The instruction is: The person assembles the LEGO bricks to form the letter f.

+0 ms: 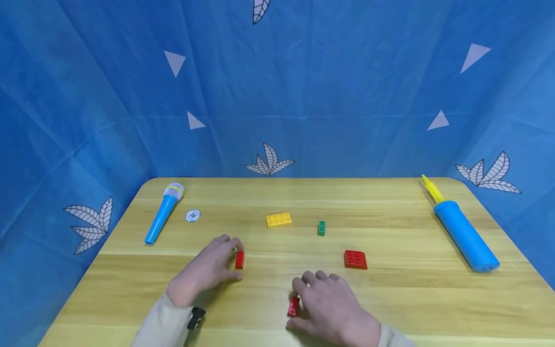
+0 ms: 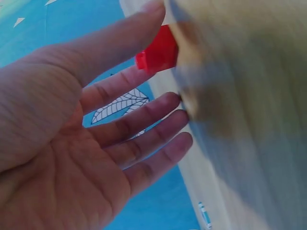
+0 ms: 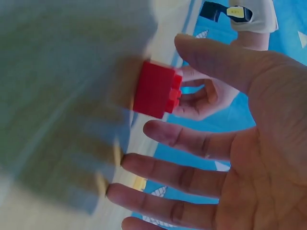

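My left hand (image 1: 207,270) is by a small red two-stud brick (image 1: 240,260) on the table. Its index finger curves to the brick's far end while the thumb lies nearer, with a gap in the head view. The left wrist view has this brick (image 2: 160,50) between thumb and index finger; whether they touch it is unclear. On the right, a second red brick (image 1: 293,306) sits between the spread thumb and index finger of my right hand (image 1: 331,308). The right wrist view shows space between that brick (image 3: 154,89) and the fingertips.
Farther back lie a yellow brick (image 1: 279,220) and a green brick (image 1: 321,228). A red four-stud brick (image 1: 355,259) is beyond the right hand. A toy microphone (image 1: 162,214) and a round chip (image 1: 192,215) lie left, a blue hand pump (image 1: 466,236) right.
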### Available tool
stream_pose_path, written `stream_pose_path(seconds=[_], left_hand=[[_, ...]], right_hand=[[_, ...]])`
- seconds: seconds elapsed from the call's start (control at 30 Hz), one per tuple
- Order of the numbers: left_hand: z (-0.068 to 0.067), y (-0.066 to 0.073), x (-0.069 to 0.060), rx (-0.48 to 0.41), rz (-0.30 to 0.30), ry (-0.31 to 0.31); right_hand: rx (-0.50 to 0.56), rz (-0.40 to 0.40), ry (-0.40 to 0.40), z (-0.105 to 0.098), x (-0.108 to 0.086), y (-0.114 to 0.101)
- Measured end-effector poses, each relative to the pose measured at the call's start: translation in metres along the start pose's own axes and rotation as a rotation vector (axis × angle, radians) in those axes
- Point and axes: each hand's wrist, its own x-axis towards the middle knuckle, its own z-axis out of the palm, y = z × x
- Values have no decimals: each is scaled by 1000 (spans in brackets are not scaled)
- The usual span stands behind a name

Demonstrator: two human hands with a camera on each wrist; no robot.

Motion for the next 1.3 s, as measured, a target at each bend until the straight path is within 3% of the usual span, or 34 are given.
stream_pose_path(seconds=[0.13, 0.3, 0.8, 1.1, 1.3], left_hand=[[1, -1, 1, 4, 16, 44], [1, -1, 2, 4, -12, 48], [4, -1, 5, 2, 4, 72], [12, 10, 9, -37, 71, 62], [24, 20, 12, -51, 135, 19]], right_hand=[[-20, 4, 15, 1, 0, -3], [-31, 0, 25, 2, 1, -5], [14, 12, 37, -5, 4, 2], [30, -7, 168, -21, 18, 16], [99, -2, 156, -22, 30, 16]])
